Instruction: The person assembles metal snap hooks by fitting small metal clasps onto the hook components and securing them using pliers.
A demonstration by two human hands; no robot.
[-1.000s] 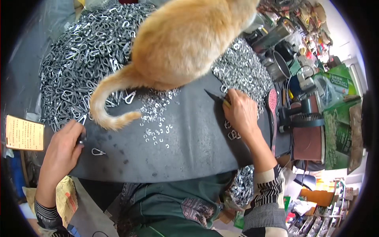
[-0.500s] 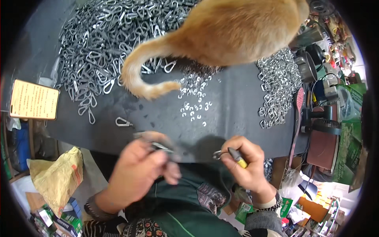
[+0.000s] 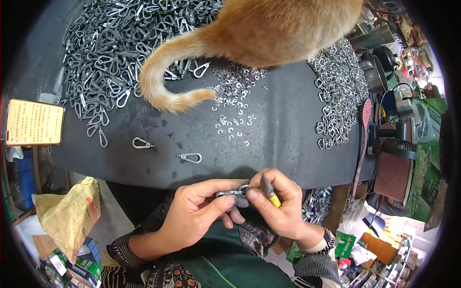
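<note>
Above my lap, at the near edge of the table, my two hands meet. My left hand (image 3: pixel 198 207) pinches a metal snap hook (image 3: pixel 226 193) between thumb and fingers. Against its end, my right hand (image 3: pixel 280 204) holds a small metal ring (image 3: pixel 244 189) between thumb and forefinger. Also tucked in that hand is a tool with a dark tapered end and a yellow grip (image 3: pixel 274 199); the rest of it is hidden by the fingers. Two loose snap hooks lie on the table, one (image 3: pixel 190 158) just beyond my left hand and another (image 3: pixel 142 143) farther left.
A big pile of snap hooks (image 3: pixel 110 57) covers the far left. Small open rings (image 3: pixel 233 122) lie mid-table, and metal loops (image 3: pixel 336 101) heap at right. An orange cat (image 3: pixel 283 33) sits across the back. A lit phone (image 3: pixel 34 122) stands left; a pink brush (image 3: pixel 366 115) lies right.
My hands have come together, bringing the snap hook and ring into contact. A loose snap hook now shows on the table near where my left hand was. The view has shifted slightly.
</note>
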